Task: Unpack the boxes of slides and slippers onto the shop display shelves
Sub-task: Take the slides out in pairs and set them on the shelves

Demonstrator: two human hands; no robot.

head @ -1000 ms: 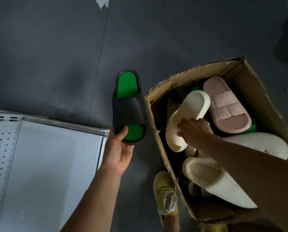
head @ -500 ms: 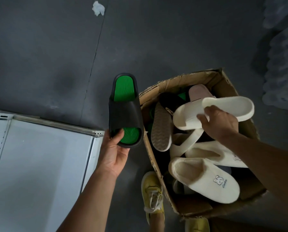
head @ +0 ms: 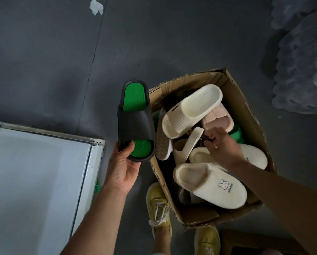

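Black moulded foam forms the slide [head: 135,122] in the left hand [head: 121,169]: a broad smooth strap, a thick rounded sole, and a bright green footbed ribbed with fine wavy ridges. The thumb presses on the green toe end and the fingers curl under the sole, holding the slide in the air just left of the cardboard box [head: 246,111].

The box is brown corrugated card, its rim torn and ragged, and it stands on the dark grey floor [head: 43,61]. Loose footwear fills it. At the top of the heap lies a cream slide [head: 190,111] of smooth foam with a grooved strap and a small dark label. Beside it, toward the box's right wall, sits a pink slide [head: 218,116] with a ribbed strap. Against the left wall a slipper lies sole-up, showing a tan zigzag tread [head: 162,142]. At the near end rests a plush cream slipper [head: 211,184], soft and rounded, with a small rabbit figure stitched on its toe. A sliver of green sole [head: 236,132] shows behind the pink slide.

The right hand [head: 222,146] reaches into the middle of the box, fingers curled down among the slippers; whether they grip anything cannot be told.

Left of the box stands a white metal shelf [head: 34,172], flat and smooth with a raised edge. Just in front of the box are the person's yellow laced shoes [head: 158,207].
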